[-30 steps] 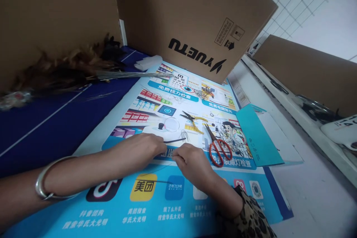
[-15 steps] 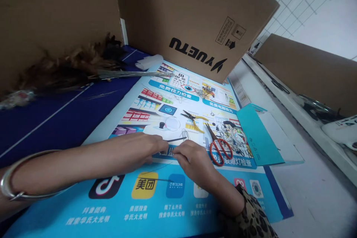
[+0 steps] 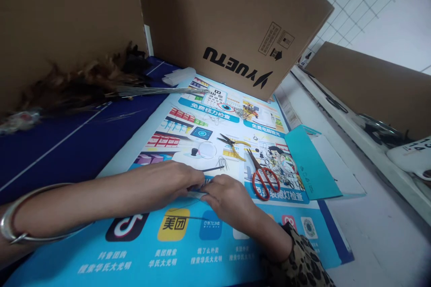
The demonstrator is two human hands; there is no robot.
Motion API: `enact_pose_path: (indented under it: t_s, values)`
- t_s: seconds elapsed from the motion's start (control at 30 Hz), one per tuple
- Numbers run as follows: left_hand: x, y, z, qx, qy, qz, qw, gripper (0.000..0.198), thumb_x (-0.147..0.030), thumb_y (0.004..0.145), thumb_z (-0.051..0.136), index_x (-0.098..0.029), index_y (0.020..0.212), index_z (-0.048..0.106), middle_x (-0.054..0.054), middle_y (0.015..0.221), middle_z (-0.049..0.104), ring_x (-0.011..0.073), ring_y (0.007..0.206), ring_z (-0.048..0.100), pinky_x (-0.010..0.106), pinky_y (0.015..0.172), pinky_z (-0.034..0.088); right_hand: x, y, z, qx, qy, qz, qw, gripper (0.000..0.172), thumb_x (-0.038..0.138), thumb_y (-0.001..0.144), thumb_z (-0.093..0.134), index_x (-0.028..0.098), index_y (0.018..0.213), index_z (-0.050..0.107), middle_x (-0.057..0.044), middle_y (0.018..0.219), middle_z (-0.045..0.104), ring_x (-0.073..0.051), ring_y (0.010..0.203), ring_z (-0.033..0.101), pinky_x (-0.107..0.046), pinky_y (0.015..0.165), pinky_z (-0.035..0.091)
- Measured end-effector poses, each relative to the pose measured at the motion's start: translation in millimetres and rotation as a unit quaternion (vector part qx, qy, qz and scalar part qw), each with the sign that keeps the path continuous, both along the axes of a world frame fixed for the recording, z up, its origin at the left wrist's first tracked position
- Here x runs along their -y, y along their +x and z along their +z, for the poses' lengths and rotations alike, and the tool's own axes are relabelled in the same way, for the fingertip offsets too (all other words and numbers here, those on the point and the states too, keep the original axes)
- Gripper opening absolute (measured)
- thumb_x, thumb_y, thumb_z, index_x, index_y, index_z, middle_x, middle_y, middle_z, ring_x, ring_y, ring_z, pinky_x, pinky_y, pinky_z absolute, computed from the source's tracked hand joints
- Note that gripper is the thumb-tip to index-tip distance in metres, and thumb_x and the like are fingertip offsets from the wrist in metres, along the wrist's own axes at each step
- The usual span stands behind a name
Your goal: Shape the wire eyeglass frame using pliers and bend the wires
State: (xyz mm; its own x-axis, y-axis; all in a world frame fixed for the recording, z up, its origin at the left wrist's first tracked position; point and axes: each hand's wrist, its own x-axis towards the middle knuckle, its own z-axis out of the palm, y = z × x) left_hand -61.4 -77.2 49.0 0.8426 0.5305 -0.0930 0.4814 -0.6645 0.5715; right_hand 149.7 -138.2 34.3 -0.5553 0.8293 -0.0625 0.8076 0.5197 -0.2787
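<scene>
My left hand and my right hand meet over the printed poster sheet, fingertips touching or nearly so. Both have their fingers pinched closed; whatever is between them is hidden. A thin dark wire-like strand shows just below the hands. Beyond them lie a dark thin rod and a small bunch of fine wires. Yellow-handled pliers rest past my right hand, jaws apart. To its right lie red-handled scissors, slightly open.
A large cardboard box stands at the back. Brown feathery pieces on a bundle of thin wires lie at left on the blue cloth. An open turquoise box sits right, beside tangled wire bits.
My right hand has shifted slightly left and now meets my left hand, closing the small gap between their fingertips. The tools lie where they were.
</scene>
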Motion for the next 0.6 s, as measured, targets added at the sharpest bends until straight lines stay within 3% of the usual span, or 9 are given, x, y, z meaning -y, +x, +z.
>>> enact_pose_path:
  t_s: [0.23, 0.4, 0.6]
  values:
    - [-3, -3, 2.3, -0.030, -0.038, -0.025, 0.999, 0.025, -0.010, 0.079, 0.056, -0.026, 0.096, 0.066, 0.001, 0.095, 0.074, 0.0222, 0.086, 0.068, 0.028, 0.069, 0.042, 0, 4, 0.5, -0.001, 0.000, -0.001, 1.000, 0.018, 0.023, 0.098, 0.053, 0.019, 0.101, 0.070, -0.005, 0.094, 0.071, -0.018, 0.092, 0.063, -0.027, 0.079, 0.046]
    - [-4, -1, 7.9, -0.040, 0.004, -0.010, 0.999, 0.018, -0.020, 0.088, 0.057, -0.026, 0.097, 0.072, 0.003, 0.095, 0.075, 0.0249, 0.089, 0.069, 0.030, 0.073, 0.043, -1, 6, 1.1, 0.000, 0.046, -0.030, 0.998, 0.018, 0.020, 0.097, 0.054, 0.018, 0.096, 0.071, -0.006, 0.090, 0.070, -0.019, 0.089, 0.063, -0.028, 0.078, 0.046]
    - [2, 7, 2.9, -0.097, 0.075, 0.011, 0.992, 0.021, -0.009, 0.085, 0.055, -0.021, 0.082, 0.071, 0.006, 0.084, 0.072, 0.0249, 0.077, 0.067, 0.030, 0.061, 0.037, 1, 2, 1.3, -0.004, 0.071, -0.031, 0.997, 0.018, 0.018, 0.096, 0.053, 0.019, 0.095, 0.071, -0.005, 0.087, 0.069, -0.019, 0.084, 0.062, -0.027, 0.074, 0.045]
